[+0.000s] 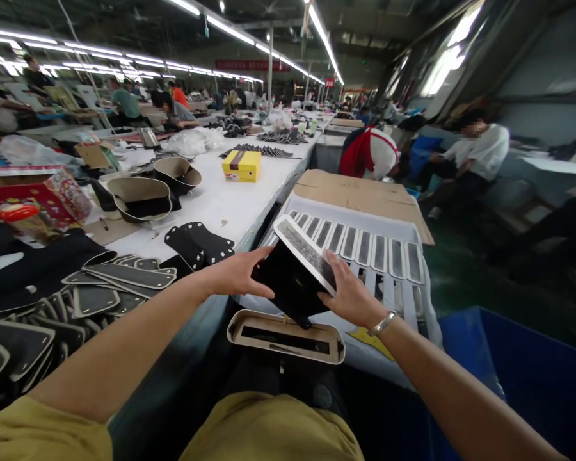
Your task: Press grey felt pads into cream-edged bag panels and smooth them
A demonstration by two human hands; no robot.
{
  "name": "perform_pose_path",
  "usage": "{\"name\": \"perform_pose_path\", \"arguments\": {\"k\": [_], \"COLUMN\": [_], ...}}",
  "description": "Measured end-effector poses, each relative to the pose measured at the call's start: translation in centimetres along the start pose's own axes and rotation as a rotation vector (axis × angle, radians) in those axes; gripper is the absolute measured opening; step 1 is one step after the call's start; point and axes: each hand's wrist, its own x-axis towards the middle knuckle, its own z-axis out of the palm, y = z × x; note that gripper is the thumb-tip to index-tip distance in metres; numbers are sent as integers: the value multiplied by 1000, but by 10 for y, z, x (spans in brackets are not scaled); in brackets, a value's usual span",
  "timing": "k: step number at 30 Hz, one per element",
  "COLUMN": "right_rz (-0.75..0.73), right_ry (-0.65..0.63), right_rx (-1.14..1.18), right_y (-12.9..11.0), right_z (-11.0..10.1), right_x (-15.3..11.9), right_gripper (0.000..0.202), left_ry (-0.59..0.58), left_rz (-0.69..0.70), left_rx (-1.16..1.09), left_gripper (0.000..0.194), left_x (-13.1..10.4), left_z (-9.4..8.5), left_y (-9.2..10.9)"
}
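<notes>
We grasp a black piece (288,275) between our left hand (240,272) and right hand (350,291), tilted above a cream-rimmed part (288,354); work looks unfinished, with rows of pale-edged panels (365,246) lying nearby.

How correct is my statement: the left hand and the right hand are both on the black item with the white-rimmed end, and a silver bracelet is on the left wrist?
One detail is wrong: the head view shows the silver bracelet on the right wrist, not the left. The left hand and the right hand are both on the black item with the white-rimmed end.
</notes>
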Motion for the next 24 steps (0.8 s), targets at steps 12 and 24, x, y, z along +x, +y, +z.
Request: {"name": "perform_pose_path", "arguments": {"k": [12, 24], "right_rz": [-69, -113], "right_ry": [-114, -182], "right_rx": [-3, -18], "right_y": [-8, -12], "right_z": [29, 46], "right_x": [-40, -45], "right_gripper": [86, 84], "left_ry": [-161, -232], "left_rz": [16, -37], "left_rx": [665, 598], "left_gripper": [54, 40], "left_x": [-44, -49], "left_z": [21, 34], "left_y": [-19, -41]}}
